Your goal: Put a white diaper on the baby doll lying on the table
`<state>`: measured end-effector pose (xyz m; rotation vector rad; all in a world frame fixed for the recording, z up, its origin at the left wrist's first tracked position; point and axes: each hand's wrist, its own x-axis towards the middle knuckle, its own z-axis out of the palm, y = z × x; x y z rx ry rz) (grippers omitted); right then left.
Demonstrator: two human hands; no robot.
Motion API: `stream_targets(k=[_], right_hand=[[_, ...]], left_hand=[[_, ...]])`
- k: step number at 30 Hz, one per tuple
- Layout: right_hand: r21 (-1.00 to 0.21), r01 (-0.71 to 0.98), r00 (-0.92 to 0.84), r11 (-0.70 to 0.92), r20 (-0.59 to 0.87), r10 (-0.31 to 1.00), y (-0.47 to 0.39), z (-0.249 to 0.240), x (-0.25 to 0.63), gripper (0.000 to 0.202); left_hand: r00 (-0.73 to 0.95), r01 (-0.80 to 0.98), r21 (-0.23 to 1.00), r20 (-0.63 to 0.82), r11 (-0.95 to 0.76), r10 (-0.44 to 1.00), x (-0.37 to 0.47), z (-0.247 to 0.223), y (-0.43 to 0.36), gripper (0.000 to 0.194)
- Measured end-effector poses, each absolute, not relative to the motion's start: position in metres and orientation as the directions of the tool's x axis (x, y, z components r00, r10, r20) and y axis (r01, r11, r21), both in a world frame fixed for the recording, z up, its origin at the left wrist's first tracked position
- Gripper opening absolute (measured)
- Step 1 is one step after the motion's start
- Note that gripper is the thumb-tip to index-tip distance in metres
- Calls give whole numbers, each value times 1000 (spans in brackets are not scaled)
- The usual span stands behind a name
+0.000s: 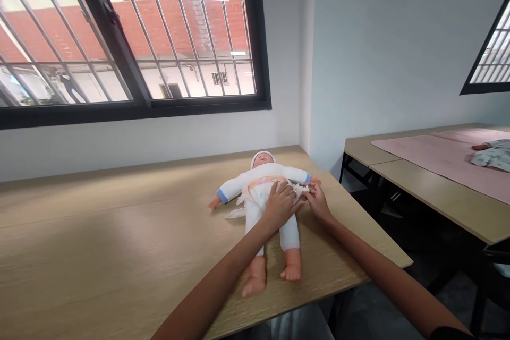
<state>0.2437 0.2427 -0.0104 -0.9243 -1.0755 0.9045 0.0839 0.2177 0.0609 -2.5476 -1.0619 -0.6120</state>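
Note:
A baby doll (292, 234) in white clothes and a white cap lies on its back on the wooden table (119, 244), its feet towards me. Around its waist is a white diaper (258, 191) with an orange and yellow pattern along the top. My left hand (281, 203) rests on the front of the diaper, its fingers spread over the doll's belly. At the doll's right-hand side in the picture, my right hand (316, 201) pinches the ruffled white edge of the diaper. Another white flap of it lies on the table at the other side.
A wall and a barred window (179, 37) stand behind the table. To the right, across a gap, another table (438, 186) bears a pink mat (450, 151) and a second doll (494, 156) in pale patterned clothes.

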Motion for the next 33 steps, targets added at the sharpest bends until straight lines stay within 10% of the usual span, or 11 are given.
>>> stream_targets(k=[23, 33], right_hand=[[-902, -137, 396, 410, 330, 857, 228, 8, 242, 29], [-891, -143, 364, 430, 357, 860, 231, 9, 243, 31]], left_hand=[[405, 909, -44, 327, -414, 854, 116, 94, 253, 22], [647, 709, 10, 386, -705, 657, 98, 93, 229, 21]])
